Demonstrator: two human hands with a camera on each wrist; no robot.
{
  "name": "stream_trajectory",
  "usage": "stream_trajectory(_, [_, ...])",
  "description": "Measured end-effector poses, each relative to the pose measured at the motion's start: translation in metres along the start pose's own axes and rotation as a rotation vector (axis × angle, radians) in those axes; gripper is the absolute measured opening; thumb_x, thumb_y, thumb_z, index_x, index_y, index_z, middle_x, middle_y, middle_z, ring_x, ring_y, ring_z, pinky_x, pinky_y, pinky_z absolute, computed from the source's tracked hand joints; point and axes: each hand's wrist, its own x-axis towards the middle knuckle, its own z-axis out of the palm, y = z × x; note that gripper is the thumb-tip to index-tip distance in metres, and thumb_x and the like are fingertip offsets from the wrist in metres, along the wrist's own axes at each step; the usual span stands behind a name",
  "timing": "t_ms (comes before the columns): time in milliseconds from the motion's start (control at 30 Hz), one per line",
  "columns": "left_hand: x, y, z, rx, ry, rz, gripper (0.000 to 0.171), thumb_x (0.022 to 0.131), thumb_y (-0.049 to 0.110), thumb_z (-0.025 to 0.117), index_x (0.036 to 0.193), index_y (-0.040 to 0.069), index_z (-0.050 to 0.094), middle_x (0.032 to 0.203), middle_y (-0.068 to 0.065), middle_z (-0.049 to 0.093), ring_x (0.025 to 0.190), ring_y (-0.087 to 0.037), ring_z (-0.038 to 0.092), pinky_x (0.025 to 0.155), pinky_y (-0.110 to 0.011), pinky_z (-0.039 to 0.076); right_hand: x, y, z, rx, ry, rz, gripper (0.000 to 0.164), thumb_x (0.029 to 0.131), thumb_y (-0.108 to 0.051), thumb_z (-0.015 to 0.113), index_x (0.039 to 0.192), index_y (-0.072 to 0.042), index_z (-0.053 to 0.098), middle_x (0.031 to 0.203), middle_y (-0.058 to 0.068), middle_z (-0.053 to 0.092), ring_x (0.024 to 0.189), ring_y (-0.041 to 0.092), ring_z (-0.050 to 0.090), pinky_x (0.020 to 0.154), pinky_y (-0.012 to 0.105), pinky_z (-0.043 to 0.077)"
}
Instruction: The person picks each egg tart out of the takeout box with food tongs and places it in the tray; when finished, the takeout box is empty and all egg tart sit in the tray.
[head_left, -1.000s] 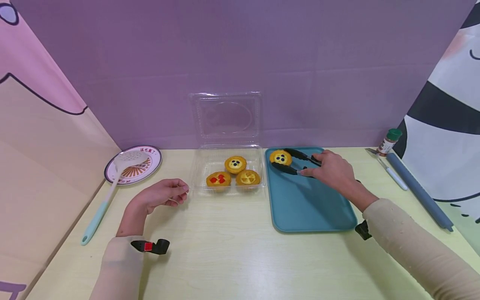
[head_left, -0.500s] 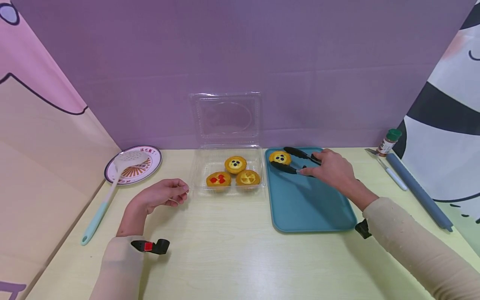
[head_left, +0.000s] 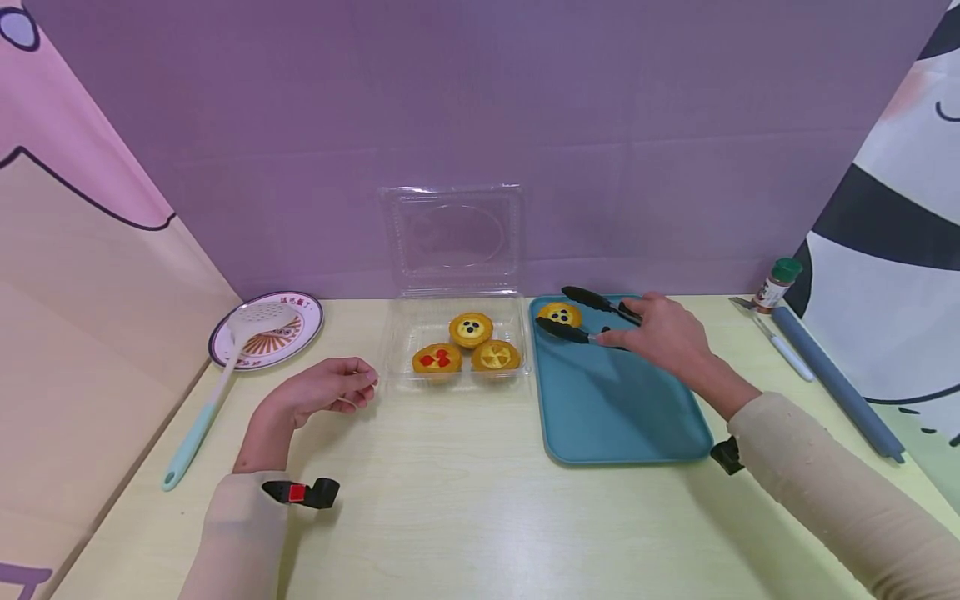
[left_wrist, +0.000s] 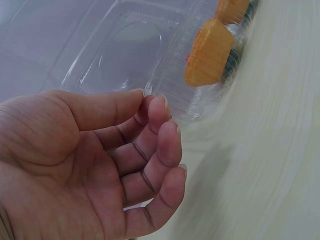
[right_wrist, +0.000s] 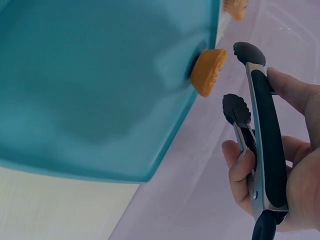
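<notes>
Reading this as partway; one dark-dotted tart [head_left: 560,312] sits in the far left corner of the teal tray [head_left: 622,421]; three others lie in the clear box [head_left: 405,325] just left of it: red-topped tart [head_left: 437,358] near left, wedge-patterned tart [head_left: 496,356] near right, second dotted tart [head_left: 471,329] behind them; lid [head_left: 456,237] is up.

Right hand [head_left: 663,333] grips black tongs [head_left: 564,330], tips spread; right wrist view shows a gap to the tray tart, so it's unheld; can't tell whether that's a pick or a release, so the split stands at one on tray, three in box; direction unclear.

Left hand [head_left: 333,387] is by the box's near left side, fingers loosely bent, nothing visible in it; plate [head_left: 307,327] and skimmer [head_left: 191,442] far left look uninvolved.
</notes>
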Motion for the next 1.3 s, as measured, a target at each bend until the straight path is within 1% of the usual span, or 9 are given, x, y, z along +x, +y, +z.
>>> stream_trajectory(267, [0.000, 0.000, 0.000, 0.002, 0.002, -0.003, 0.031, 0.105, 0.025, 0.052, 0.119, -0.003, 0.053, 0.094, -0.004, 0.061, 0.087, -0.019, 0.058, 0.082, -0.033, 0.052, -0.008, -0.020, -0.004, 0.028, -0.003, -0.020, 0.086, 0.084, -0.057, 0.073, 0.148, -0.006, 0.048, 0.150, 0.024, 0.045, 0.122, 0.042, 0.057, 0.081, 0.051, 0.053])
stream_trajectory(367, [0.000, 0.000, 0.000, 0.003, 0.002, -0.005, 0.031, 0.105, 0.025, 0.051, 0.119, -0.003, 0.053, 0.094, -0.004, 0.061, 0.087, -0.019, 0.058, 0.082, -0.033, 0.052, -0.008, -0.028, -0.004, 0.031, -0.007, -0.034, 0.086, 0.083, -0.057, 0.073, 0.148, -0.006, 0.047, 0.150, 0.023, 0.046, 0.124, 0.041, 0.056, 0.083, 0.051, 0.053])
stream_trajectory(500, [-0.001, 0.000, 0.000, 0.002, 0.005, -0.013, 0.031, 0.105, 0.025, 0.051, 0.119, -0.003, 0.053, 0.093, -0.004, 0.061, 0.086, -0.018, 0.058, 0.082, -0.033, 0.052, -0.005, -0.040, -0.002, 0.024, -0.019, -0.047, 0.086, 0.082, -0.057, 0.074, 0.148, -0.007, 0.048, 0.150, 0.020, 0.048, 0.127, 0.039, 0.054, 0.084, 0.051, 0.054])
stream_trajectory(700, [-0.002, 0.000, 0.000, 0.002, 0.008, -0.015, 0.031, 0.105, 0.025, 0.052, 0.118, -0.003, 0.053, 0.093, -0.003, 0.061, 0.087, -0.019, 0.058, 0.083, -0.033, 0.052, 0.004, -0.061, 0.001, 0.015, -0.053, -0.074, 0.086, 0.081, -0.059, 0.074, 0.147, -0.009, 0.050, 0.150, 0.017, 0.049, 0.133, 0.038, 0.051, 0.097, 0.055, 0.050])
stream_trajectory(800, [-0.003, 0.000, 0.000, -0.002, 0.006, -0.001, 0.030, 0.105, 0.024, 0.052, 0.117, -0.003, 0.053, 0.093, -0.004, 0.061, 0.086, -0.018, 0.058, 0.082, -0.033, 0.052, 0.009, -0.071, 0.003, 0.012, -0.078, -0.081, 0.085, 0.081, -0.059, 0.074, 0.147, -0.011, 0.050, 0.151, 0.016, 0.048, 0.132, 0.038, 0.052, 0.099, 0.055, 0.049])
stream_trajectory(900, [-0.003, 0.000, 0.000, -0.007, 0.006, 0.010, 0.029, 0.105, 0.024, 0.052, 0.115, -0.003, 0.054, 0.092, -0.003, 0.062, 0.085, -0.017, 0.059, 0.082, -0.033, 0.052, 0.013, -0.082, 0.006, 0.008, -0.100, -0.070, 0.084, 0.081, -0.059, 0.074, 0.147, -0.013, 0.050, 0.152, 0.015, 0.047, 0.130, 0.036, 0.054, 0.090, 0.051, 0.053])
stream_trajectory(1067, [-0.002, -0.001, -0.001, -0.007, 0.005, 0.014, 0.030, 0.105, 0.025, 0.052, 0.115, -0.003, 0.054, 0.092, -0.003, 0.062, 0.085, -0.017, 0.059, 0.081, -0.033, 0.052, 0.021, -0.098, 0.011, -0.017, -0.129, -0.064, 0.085, 0.080, -0.062, 0.075, 0.147, -0.017, 0.051, 0.153, 0.012, 0.047, 0.126, 0.034, 0.057, 0.065, 0.039, 0.055])
stream_trajectory(1167, [-0.002, -0.001, -0.001, -0.001, 0.003, 0.017, 0.031, 0.105, 0.025, 0.052, 0.116, -0.004, 0.053, 0.092, -0.003, 0.062, 0.085, -0.017, 0.059, 0.081, -0.032, 0.052, 0.025, -0.107, 0.015, -0.030, -0.139, -0.068, 0.085, 0.078, -0.064, 0.075, 0.147, -0.018, 0.051, 0.151, 0.012, 0.049, 0.112, 0.032, 0.063, 0.056, 0.035, 0.051])
stream_trajectory(1300, [-0.001, 0.000, -0.001, 0.001, 0.001, 0.016, 0.031, 0.105, 0.025, 0.052, 0.116, -0.004, 0.053, 0.093, -0.005, 0.062, 0.085, -0.018, 0.059, 0.082, -0.032, 0.052, 0.029, -0.114, 0.020, -0.025, -0.146, -0.062, 0.087, 0.076, -0.064, 0.077, 0.146, -0.018, 0.053, 0.146, 0.012, 0.053, 0.079, 0.025, 0.064, 0.048, 0.033, 0.045])
